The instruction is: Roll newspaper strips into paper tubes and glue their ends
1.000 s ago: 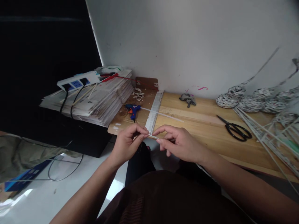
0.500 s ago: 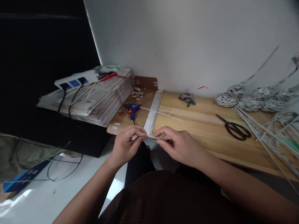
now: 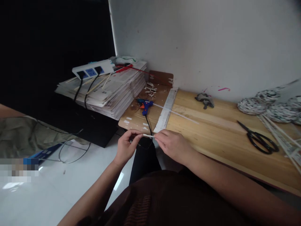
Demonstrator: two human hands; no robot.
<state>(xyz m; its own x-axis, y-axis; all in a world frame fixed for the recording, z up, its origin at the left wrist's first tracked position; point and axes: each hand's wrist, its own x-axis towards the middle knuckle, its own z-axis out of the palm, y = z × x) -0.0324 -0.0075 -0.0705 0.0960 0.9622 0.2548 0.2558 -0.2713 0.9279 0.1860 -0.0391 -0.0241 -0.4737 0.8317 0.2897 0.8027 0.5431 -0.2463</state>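
Observation:
Between my two hands is a short, thin white piece that looks like rolled paper. My left hand pinches its left end between thumb and fingertips. At the other end, my right hand is closed on it, fingers pressed together. Both hands are above my lap at the near edge of the wooden bench. Just beyond them a blue glue gun lies on a brown board, a long translucent glue stick jutting from its back.
Newspapers are stacked at left under a white power strip. Black scissors lie at right, near woven paper pieces and long paper rods. A grey rag sits by the wall. Another person's khaki-clad leg shows at far left.
My view has turned left, so the bench and its things appear farther right. My hands have come slightly closer together, and my right fingers have closed up along the rolled piece.

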